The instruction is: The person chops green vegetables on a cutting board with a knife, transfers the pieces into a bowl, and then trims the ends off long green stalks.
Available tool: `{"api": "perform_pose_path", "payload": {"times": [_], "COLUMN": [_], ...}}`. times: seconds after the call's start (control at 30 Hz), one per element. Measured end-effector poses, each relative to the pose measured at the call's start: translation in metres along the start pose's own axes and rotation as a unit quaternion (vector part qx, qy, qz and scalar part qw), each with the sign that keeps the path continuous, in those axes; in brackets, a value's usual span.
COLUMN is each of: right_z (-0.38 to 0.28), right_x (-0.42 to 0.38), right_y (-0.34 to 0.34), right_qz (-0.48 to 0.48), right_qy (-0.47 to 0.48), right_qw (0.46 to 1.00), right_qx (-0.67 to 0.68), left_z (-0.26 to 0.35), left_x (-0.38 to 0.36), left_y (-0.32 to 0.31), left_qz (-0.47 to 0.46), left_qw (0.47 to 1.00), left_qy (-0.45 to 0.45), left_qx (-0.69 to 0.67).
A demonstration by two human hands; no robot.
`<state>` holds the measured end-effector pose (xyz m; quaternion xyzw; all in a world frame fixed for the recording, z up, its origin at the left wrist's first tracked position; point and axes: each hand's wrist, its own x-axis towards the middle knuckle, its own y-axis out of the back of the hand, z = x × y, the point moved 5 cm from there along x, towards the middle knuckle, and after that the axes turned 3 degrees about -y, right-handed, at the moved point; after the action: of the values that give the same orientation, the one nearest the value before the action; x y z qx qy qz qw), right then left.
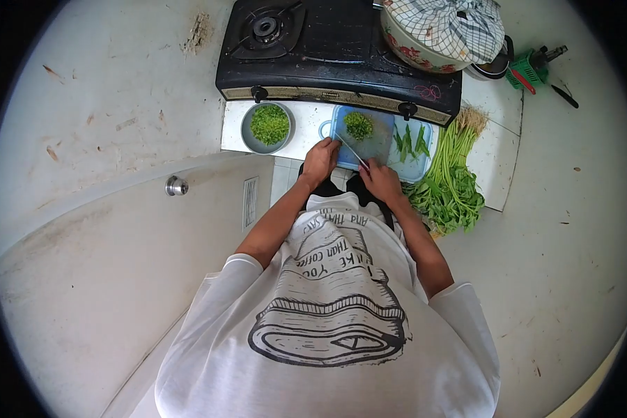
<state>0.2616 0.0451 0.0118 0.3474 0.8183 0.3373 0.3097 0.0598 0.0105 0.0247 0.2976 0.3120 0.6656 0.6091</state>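
Note:
My right hand (381, 181) is closed around the handle of a knife (351, 149), its blade slanting up and left over a blue cutting board (376, 150). Near the blade's tip, at the board's left edge, my left hand (320, 160) has its fingers curled together; what they hold, if anything, is too small to tell. A small pile of finely chopped greens (358, 125) lies on the board above the blade. Several longer green pieces (409, 143) rest at the right side. Left of the board, a grey bowl (245, 134) holds more chopped greens (269, 124).
A black two-burner gas stove (341, 49) stands behind the board. On its right burner sits a floral pot (414, 52) covered by a checked cloth (453, 28). A bunch of rooted leafy greens (453, 167) lies at right. Farther right is a green basket (529, 70) with utensils.

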Motion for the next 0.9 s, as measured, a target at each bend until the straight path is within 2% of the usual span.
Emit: {"api": "perform_pose_path", "payload": {"times": [0.23, 0.33, 0.63, 0.9], "right_z": [-0.004, 0.000, -0.018, -0.001], "right_x": [-0.008, -0.004, 0.021, 0.003], "right_y": [0.002, -0.002, -0.006, 0.003], "right_qz": [-0.005, -0.027, -0.071, -0.057], "right_qy": [-0.005, -0.018, -0.018, 0.012], "right_qw": [0.999, 0.996, 0.992, 0.991], "right_qx": [-0.039, -0.082, -0.101, -0.123], "left_z": [-0.001, -0.002, -0.002, -0.003], "left_x": [-0.001, -0.001, -0.001, -0.004], "left_y": [-0.002, -0.002, -0.002, -0.003], "left_qz": [-0.010, -0.002, 0.003, 0.021], "left_qw": [1.000, 1.000, 1.000, 0.999], "left_qy": [-0.002, -0.014, -0.015, -0.027], "left_qx": [0.002, 0.002, -0.009, -0.020]}}
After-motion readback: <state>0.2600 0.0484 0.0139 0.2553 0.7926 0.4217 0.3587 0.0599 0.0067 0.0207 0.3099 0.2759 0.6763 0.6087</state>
